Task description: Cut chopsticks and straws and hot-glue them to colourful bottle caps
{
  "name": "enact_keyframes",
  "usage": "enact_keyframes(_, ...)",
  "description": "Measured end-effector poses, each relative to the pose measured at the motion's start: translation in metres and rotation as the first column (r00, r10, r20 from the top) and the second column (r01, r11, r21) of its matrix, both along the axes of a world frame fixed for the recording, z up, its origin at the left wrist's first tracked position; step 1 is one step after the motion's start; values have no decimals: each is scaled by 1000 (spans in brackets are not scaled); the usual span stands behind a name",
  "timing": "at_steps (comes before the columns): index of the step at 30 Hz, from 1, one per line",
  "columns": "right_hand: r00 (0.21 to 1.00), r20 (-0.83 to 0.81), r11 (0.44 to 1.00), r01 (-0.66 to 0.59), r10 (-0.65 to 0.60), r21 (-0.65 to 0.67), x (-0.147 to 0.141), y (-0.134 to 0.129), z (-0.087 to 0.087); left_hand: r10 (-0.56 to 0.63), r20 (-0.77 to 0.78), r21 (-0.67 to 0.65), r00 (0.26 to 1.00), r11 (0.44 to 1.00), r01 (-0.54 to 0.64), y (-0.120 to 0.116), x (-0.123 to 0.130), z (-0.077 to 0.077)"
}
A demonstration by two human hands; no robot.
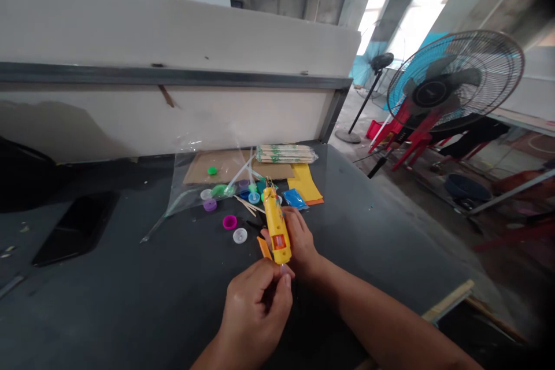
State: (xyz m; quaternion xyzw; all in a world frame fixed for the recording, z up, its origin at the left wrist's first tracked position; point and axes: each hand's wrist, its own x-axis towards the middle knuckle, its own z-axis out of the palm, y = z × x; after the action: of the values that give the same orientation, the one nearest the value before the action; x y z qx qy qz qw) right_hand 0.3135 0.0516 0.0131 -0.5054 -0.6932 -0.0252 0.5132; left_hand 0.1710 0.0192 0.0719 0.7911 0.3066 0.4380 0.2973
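- Left hand, nearest the camera, pinched a small pale piece at the near end of a yellow glue gun; the piece was mostly hidden and could not be identified.
- Right hand closed around the middle of the yellow glue gun, its fingers wrapped behind the body.
- The gun's long axis ran away from the person, tilted slightly, its far end pointing at the craft pile. Left hand sat nearer the near end, right hand just above it.
- An orange plastic part lay touching the gun's left side.
- Left of the gun: a magenta bottle cap, a white bottle cap and a purple bottle cap.
- Beyond the gun: thin wooden sticks, a clear plastic bag, cardboard bearing a green bottle cap, and wrapped chopsticks.
- Right of those: a blue packet and yellow paper.
- Far left of the gun: a black phone on a dark table.
- Far right of the gun: a standing fan and red plastic chairs.
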Motion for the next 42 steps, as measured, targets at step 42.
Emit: enact_keyframes(42, 17, -986, 550, -829, -165, -107, 8, 17, 12, 213, -511, -24, 833, 965, -261, 142, -76, -79)
